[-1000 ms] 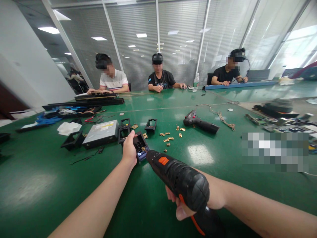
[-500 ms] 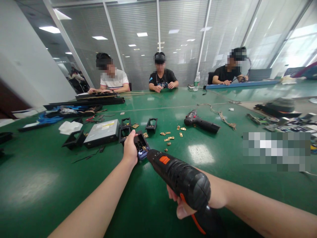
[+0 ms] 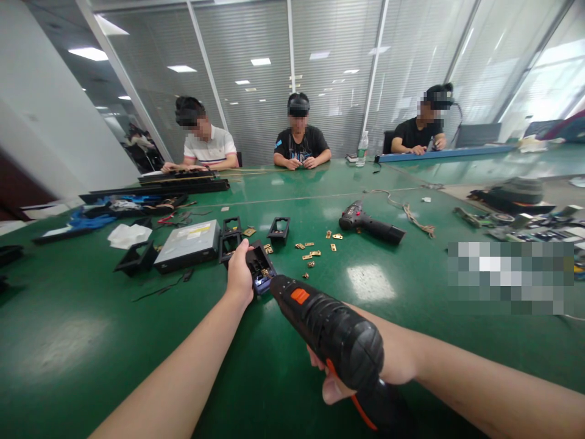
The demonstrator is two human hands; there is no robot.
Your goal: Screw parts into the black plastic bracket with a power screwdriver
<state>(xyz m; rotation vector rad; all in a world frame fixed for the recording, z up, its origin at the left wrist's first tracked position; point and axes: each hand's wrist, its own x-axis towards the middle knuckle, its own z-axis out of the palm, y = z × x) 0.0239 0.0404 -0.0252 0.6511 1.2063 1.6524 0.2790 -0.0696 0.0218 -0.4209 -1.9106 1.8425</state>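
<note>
My left hand (image 3: 240, 272) is closed round the left side of a small black box-like housing (image 3: 261, 256), tilted so that its inside faces me. Brass-coloured parts and a bluish lower edge show in it. My right hand (image 3: 336, 375) grips a black and orange cordless drill (image 3: 326, 326) by its handle. The drill's nose points at the lower right of the housing, and its tip is hidden behind the drill body. Just beyond lie small brass plates (image 3: 312, 253) on the green table (image 3: 269, 372).
A second cordless drill (image 3: 371, 227) lies farther back. To the left are a silver disc drive (image 3: 188, 245) and several black frames, one black frame (image 3: 278, 229) standing apart. Circuit boards (image 3: 537, 228) lie at right. Three people sit across the table.
The drill and my right hand have shifted very slightly left. My left hand and the housing stay almost in place. Across the table, the middle person's hands have come closer together.
</note>
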